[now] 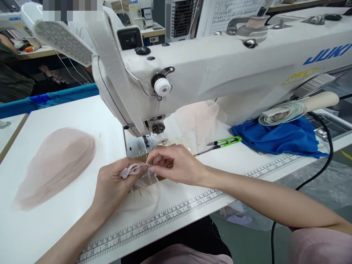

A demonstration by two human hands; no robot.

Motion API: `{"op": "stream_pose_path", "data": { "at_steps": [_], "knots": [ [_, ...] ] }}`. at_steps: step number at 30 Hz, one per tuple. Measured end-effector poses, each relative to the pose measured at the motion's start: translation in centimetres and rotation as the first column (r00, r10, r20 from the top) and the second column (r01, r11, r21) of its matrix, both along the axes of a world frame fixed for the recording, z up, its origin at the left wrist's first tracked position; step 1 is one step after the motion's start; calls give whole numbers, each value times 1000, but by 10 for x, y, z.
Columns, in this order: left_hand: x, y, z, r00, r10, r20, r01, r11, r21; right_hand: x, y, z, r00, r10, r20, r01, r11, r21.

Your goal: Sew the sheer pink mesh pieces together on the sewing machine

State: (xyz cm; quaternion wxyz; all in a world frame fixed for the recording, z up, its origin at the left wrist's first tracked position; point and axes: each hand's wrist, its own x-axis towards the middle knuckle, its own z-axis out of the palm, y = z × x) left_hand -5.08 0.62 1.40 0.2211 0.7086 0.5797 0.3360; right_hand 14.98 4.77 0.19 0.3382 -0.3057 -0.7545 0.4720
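Near the needle plate (134,146), we've got sheer cloth (131,170) bunched: left hand (112,181) closed round it, right hand (177,165) w/ thumb n finger nipped tight at its edge. Imo uneven tugging cld pucker or tear it; a loose pinch might let folds slip.

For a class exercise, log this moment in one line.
left hand: holds sheer fabric; right hand: pinches same fabric; beyond: sewing machine; table: green snips, blue cloth

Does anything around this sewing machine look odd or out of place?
Nothing looks spilled or damaged. Only the blue cloth looks untidy, lying crumpled beside the green snips. The left hand and right hand hold thin fabric, which seems ordinary.
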Motion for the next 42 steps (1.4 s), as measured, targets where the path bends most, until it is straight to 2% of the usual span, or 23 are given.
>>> {"op": "stream_pose_path", "data": {
  "at_steps": [4,7,8,10,13,14,16,19,21,23,25,28,32,34,37,42],
  "knots": [
    [-2,-3,-1,996,-35,-77,46,988,148,1,0,-2,1000,19,-12,-18,998,68],
    [-4,-6,-3,987,-62,-150,99,962,254,0,0,-7,999,7,-53,6,969,247],
    [-4,-6,-4,984,-66,-166,111,955,276,0,0,-10,998,-9,-62,29,941,337],
    [-5,-7,-5,981,-66,-185,123,940,318,1,0,-15,997,-60,-46,75,844,531],
    [-4,-7,-6,974,-119,-193,185,906,380,4,2,-17,986,-126,106,12,701,713],
    [-3,-7,-5,971,-146,-190,211,896,390,6,2,-16,978,-130,164,-33,677,735],
    [0,-8,-1,968,-189,-165,240,890,387,9,2,-13,963,-109,247,-114,664,739],
    [3,-12,9,978,-197,-64,206,948,244,11,-1,-6,973,-64,223,-115,701,704],
    [4,-15,13,984,-175,16,175,984,34,10,-5,-3,991,-25,128,-59,785,616],
    [3,-15,13,988,-149,30,152,976,-157,7,-7,-3,998,1,58,-28,885,465],
    [2,-11,6,990,-127,-63,111,971,-212,2,-6,-5,996,-23,91,-9,942,334],
    [0,-5,-9,955,-50,-292,17,993,-114,-7,-1,-11,961,-112,253,38,959,282],
    [-1,-2,-21,882,95,-461,-75,995,60,-13,7,-17,891,-246,382,110,933,343],
    [-1,-3,-21,859,135,-494,-24,974,225,-14,11,-18,876,-281,392,126,918,376],
    [0,-9,-20,814,137,-565,136,900,415,-12,14,-17,882,-278,380,143,927,347],
    [5,-19,-22,701,35,-712,364,841,401,-11,17,-15,899,-257,355,175,953,247]
  ]
}}
